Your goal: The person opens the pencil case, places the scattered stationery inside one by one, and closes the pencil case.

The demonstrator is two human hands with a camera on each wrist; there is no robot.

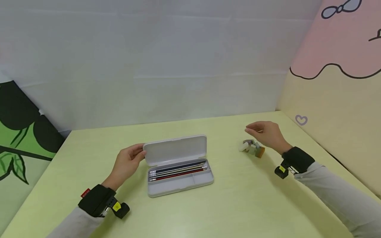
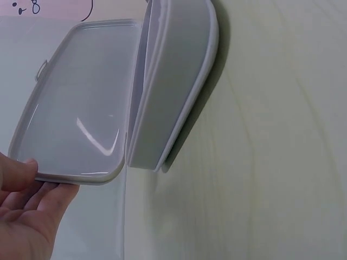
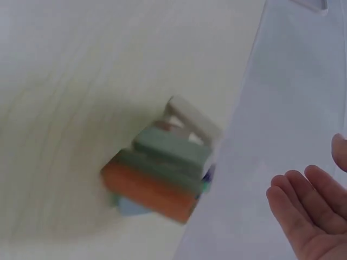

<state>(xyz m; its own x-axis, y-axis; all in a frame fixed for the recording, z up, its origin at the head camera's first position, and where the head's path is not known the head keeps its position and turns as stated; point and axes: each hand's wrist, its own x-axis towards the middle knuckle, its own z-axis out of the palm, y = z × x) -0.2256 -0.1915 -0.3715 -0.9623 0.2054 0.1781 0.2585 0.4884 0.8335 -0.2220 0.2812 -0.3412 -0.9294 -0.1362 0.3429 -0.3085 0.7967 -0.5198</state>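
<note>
A white pencil case [image 1: 181,190] lies on the table with its lid [image 1: 178,150] raised. Several pencils [image 1: 178,171], dark, pale and red, fill its rear compartment. My left hand [image 1: 126,162] pinches the lid's left corner between thumb and fingers; the left wrist view shows the thumb [image 2: 19,172] on the lid's inner face. Off to the right, a small pile of blocks [image 1: 253,148], possibly erasers, in green, white and orange rests on the table. Above that pile hovers my right hand [image 1: 266,134], apart from it and holding nothing, its fingers relaxed.
The pale yellow table [image 1: 238,201] ends at a white sheet [image 1: 178,66] behind. A cream and pink printed panel [image 1: 336,109] borders the right side, and a panel with green and black shapes [image 1: 26,132] stands at the left.
</note>
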